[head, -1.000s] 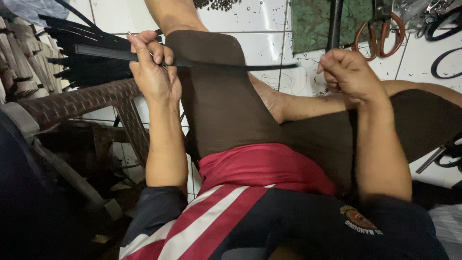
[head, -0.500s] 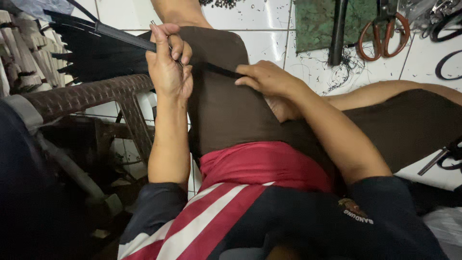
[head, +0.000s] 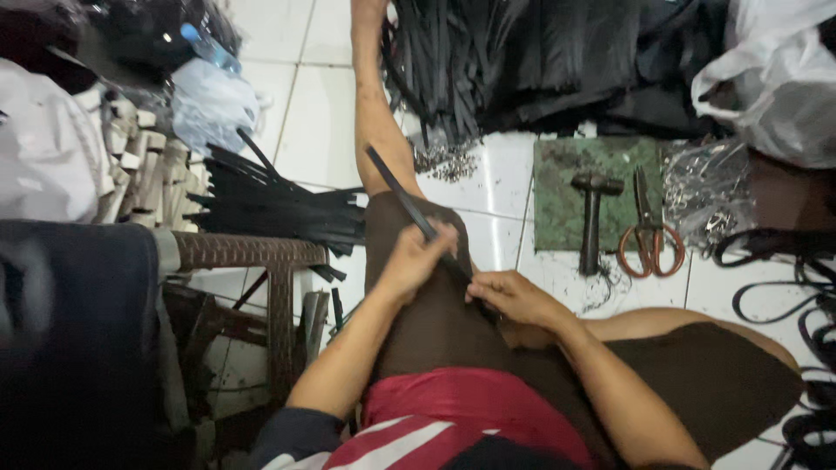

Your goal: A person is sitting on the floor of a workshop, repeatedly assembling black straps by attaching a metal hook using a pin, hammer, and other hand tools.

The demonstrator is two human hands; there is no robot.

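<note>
One black strap (head: 409, 196) lies across the person's brown-clad thigh, its long axis running up and left, away from the body. The left hand (head: 416, 257) grips it mid-length; the right hand (head: 514, 296) pinches the near end. On the green mat (head: 557, 204) behind: one hammer (head: 592, 218), one pair of scissors (head: 649, 239).

A black strip (head: 409, 198) is seen against dark brown shorts (head: 435, 322), with a red-and-white striped shirt (head: 418, 435), orange-handled scissors (head: 649, 235) on a mottled green mat (head: 557, 191), white floor tiles (head: 322, 122) and a brown woven stool (head: 252, 252).
</note>
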